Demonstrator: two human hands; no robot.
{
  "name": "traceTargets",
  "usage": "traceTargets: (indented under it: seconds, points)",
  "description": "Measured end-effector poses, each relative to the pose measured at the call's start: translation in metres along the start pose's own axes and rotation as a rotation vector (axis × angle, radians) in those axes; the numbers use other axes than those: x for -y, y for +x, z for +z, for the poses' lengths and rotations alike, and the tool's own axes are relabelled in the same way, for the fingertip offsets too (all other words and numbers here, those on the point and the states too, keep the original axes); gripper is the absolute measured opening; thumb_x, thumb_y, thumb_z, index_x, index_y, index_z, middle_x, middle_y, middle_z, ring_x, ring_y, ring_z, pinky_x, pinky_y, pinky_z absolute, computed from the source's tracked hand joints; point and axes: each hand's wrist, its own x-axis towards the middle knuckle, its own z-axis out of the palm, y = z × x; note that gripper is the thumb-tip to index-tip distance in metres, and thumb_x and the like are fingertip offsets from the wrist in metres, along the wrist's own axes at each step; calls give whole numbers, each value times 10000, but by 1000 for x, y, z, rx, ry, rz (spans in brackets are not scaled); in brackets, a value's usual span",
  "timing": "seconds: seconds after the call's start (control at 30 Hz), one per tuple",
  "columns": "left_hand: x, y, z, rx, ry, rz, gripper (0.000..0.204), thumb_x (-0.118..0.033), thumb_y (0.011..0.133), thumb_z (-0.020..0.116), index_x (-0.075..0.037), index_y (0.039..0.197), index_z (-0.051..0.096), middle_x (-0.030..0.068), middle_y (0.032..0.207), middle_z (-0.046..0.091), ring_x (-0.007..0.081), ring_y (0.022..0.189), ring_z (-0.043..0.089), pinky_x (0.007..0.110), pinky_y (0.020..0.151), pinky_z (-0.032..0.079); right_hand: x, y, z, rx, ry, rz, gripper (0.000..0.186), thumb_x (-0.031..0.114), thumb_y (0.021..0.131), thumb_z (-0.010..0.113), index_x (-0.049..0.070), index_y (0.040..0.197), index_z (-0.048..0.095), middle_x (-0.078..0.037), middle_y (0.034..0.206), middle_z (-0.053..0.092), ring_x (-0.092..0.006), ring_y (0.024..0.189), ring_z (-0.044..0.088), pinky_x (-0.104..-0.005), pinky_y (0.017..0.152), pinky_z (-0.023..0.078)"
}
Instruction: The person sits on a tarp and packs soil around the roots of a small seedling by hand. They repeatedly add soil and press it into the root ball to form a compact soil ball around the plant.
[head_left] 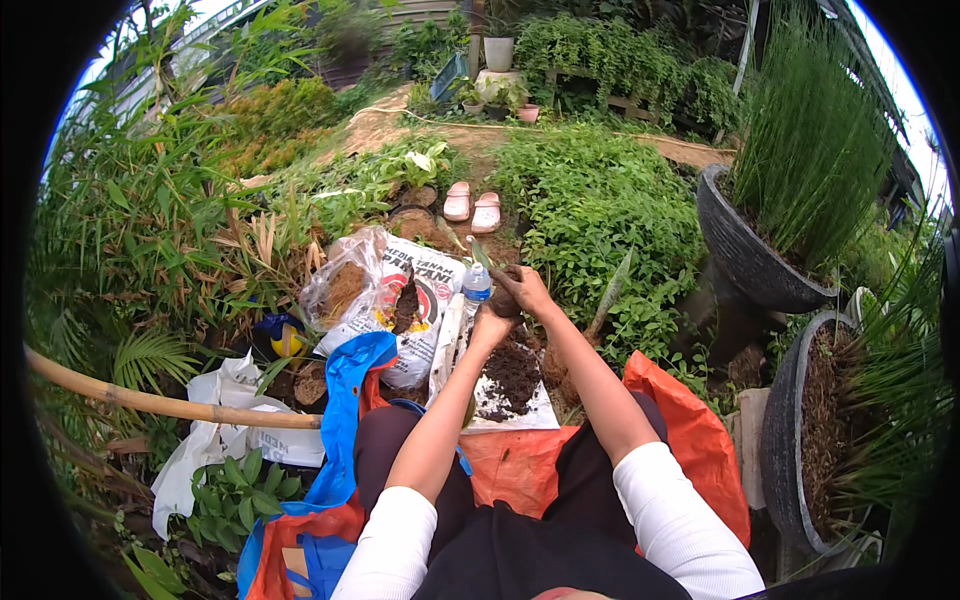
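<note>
L fingers (492,322), R fingers (512,283) gripping dark clump (505,303), prob. soil, nr printed sack (418,342)

Soil (514,376) on sheet (530,419), w/ btl (477,284) behind

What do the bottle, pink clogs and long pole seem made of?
Bottle: clear plastic, glossy, as its see-through sides suggest. Clogs: probably foam or rubber, matte, by their chunky moulded shape. Pole: bamboo or wood, smooth, from its tan, rounded length.

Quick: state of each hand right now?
Left hand: closed, holding the near side of a dark rounded lump; can't tell if soil or pot.
Right hand: curled, holding the same lump from its right.
</note>
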Motion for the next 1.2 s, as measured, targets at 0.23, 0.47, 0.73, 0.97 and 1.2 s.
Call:
traceTargets:
  seconds: [0.23,0.47,0.73,0.97,1.2]
  points:
    - [27,16,9,-79,149,199,419,-225,599,688,-9,932,552,144,906,611,273,867,587,340,749,462,-4,9,-12,61,580,144,325,209,856,491,-44,1058,525,-160,896,621,-190,798,603,-279,743,466]
    - [-13,4,14,11,-170,53,538,-163,583,687,-37,1057,465,103,970,586,226,874,581,317,755,464,-23,5,-11,110,502,172,274,212,837,526,-24,966,582,-121,829,624,-149,746,593,-254,690,470]
    - [4,12,8,61,-523,9,596,-149,574,722,-33,1089,446,109,1004,571,208,904,568,324,793,451,-17,8,7,40,388,-37,217,187,830,525,10,933,597,-66,789,611,-115,712,557,-238,672,447]
    - [-14,2,5,-61,-117,110,551,-166,583,731,19,1042,490,147,973,587,256,924,568,344,814,438,-9,10,-17,-159,398,12,341,308,860,474,-2,831,613,-70,746,610,-172,668,560,-285,644,445]
    - [-18,-2,2,52,21,-57,454,-198,632,685,17,995,518,173,943,597,277,879,580,351,750,450,8,-9,11,-266,-676,-256,243,193,786,514,-30,727,590,-226,700,567,-373,680,560,-438,621,443]
